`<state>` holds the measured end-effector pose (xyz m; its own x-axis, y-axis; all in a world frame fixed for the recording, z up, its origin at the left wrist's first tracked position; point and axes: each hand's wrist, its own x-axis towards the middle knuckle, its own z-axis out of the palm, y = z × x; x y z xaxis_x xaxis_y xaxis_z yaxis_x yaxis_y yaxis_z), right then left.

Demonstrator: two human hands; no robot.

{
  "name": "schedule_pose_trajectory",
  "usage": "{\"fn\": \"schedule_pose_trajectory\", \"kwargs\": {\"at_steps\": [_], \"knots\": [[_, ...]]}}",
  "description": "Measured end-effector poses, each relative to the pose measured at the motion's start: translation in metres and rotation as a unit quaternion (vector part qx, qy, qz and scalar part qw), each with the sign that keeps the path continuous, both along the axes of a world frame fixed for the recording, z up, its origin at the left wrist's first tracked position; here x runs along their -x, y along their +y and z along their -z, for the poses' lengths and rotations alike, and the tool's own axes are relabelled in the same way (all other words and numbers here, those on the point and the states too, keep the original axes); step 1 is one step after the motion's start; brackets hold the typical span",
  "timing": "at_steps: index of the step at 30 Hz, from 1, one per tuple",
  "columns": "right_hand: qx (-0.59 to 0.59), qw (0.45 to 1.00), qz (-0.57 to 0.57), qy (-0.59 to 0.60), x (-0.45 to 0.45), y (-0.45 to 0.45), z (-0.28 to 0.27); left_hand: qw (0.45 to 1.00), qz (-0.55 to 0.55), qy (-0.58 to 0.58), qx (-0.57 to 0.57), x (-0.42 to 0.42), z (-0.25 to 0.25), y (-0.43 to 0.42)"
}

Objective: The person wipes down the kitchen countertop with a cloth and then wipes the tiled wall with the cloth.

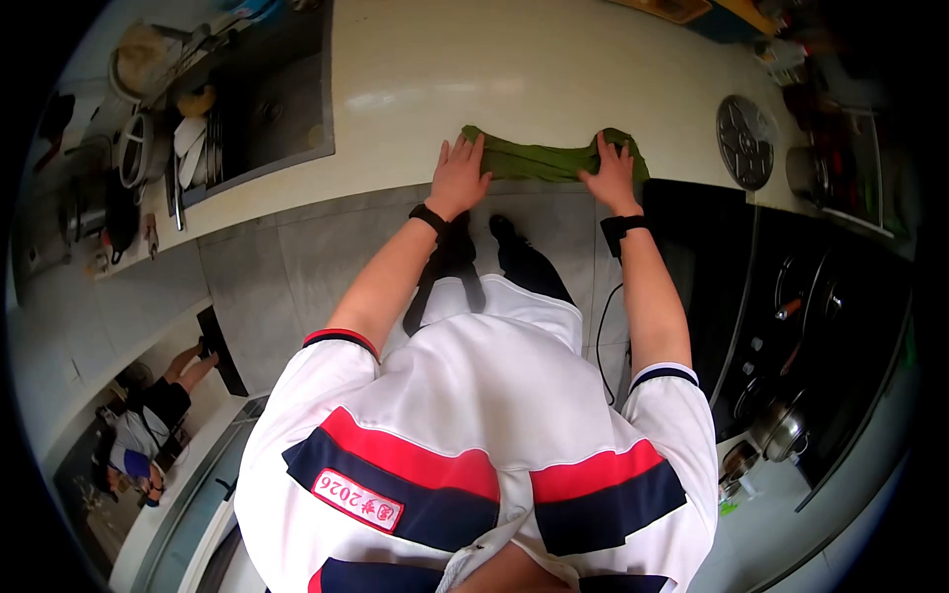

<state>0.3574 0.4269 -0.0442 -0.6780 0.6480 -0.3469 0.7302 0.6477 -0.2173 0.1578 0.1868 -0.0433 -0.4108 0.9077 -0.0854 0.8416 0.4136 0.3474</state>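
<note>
A green cloth lies stretched sideways along the front edge of the pale countertop. On its left end rests my left hand, fingers apart and laid flat on the fabric. My right hand presses on the right end, its fingers spread, with some cloth bunched around the fingertips. Between the two hands the cloth is creased. Dark bands are on both wrists.
At the left is a sink with dishes and utensils beside it. A round metal disc lies at the right, near a dark stove with pans. A pot stands lower right. Another person is at the far lower left.
</note>
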Motion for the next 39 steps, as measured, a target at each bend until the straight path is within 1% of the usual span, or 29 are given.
{"fn": "schedule_pose_trajectory", "kwargs": {"at_steps": [4,7,9,11,14,15,17,18,21,23,25,27,33,37,39], "knots": [[0.012,0.999,-0.001,0.034,0.056,-0.02,0.001,0.993,-0.11,0.014,0.029,0.031,-0.002,-0.039],[-0.009,0.996,-0.049,0.079,0.105,-0.048,-0.001,0.983,-0.179,0.03,0.019,0.063,0.001,-0.08],[0.0,0.989,-0.076,0.126,0.138,-0.072,-0.007,0.973,-0.228,0.027,0.008,0.084,0.006,-0.107],[0.008,0.981,-0.094,0.172,0.163,-0.099,-0.01,0.961,-0.271,0.049,0.024,0.1,0.005,-0.132],[-0.055,0.971,-0.201,0.115,0.183,-0.131,-0.012,0.952,-0.302,0.044,0.036,0.108,-0.009,-0.149],[-0.059,0.969,-0.206,0.126,0.184,-0.135,-0.005,0.95,-0.309,0.037,0.038,0.11,-0.013,-0.148],[-0.063,0.963,-0.218,0.149,0.181,-0.141,0.014,0.953,-0.3,0.017,-0.039,0.11,-0.002,-0.144],[-0.057,0.964,-0.216,0.146,0.177,-0.138,0.012,0.952,-0.295,0.008,-0.076,0.109,0.002,-0.14],[-0.048,0.969,-0.194,0.143,0.162,-0.129,0.01,0.96,-0.262,-0.018,-0.096,0.103,0.013,-0.117],[-0.052,0.976,-0.156,0.141,0.149,-0.119,0.012,0.97,-0.218,0.009,-0.108,0.094,0.021,-0.098],[-0.063,0.981,-0.119,0.139,0.128,-0.105,0.011,0.978,-0.17,0.031,-0.12,0.081,0.018,-0.074],[-0.072,0.985,-0.08,0.134,0.098,-0.09,0.012,0.984,-0.116,0.045,-0.131,0.064,0.013,-0.048],[-0.127,0.98,0.009,0.151,0.006,-0.019,0.018,0.995,-0.042,-0.025,-0.084,0.005,0.003,0.038],[-0.137,0.97,0.06,0.192,-0.05,0.031,0.025,0.993,0.018,-0.066,-0.095,-0.035,0.0,0.094],[-0.144,0.969,0.078,0.187,-0.072,0.056,0.027,0.991,0.042,-0.089,-0.094,-0.052,-0.002,0.119]]}}
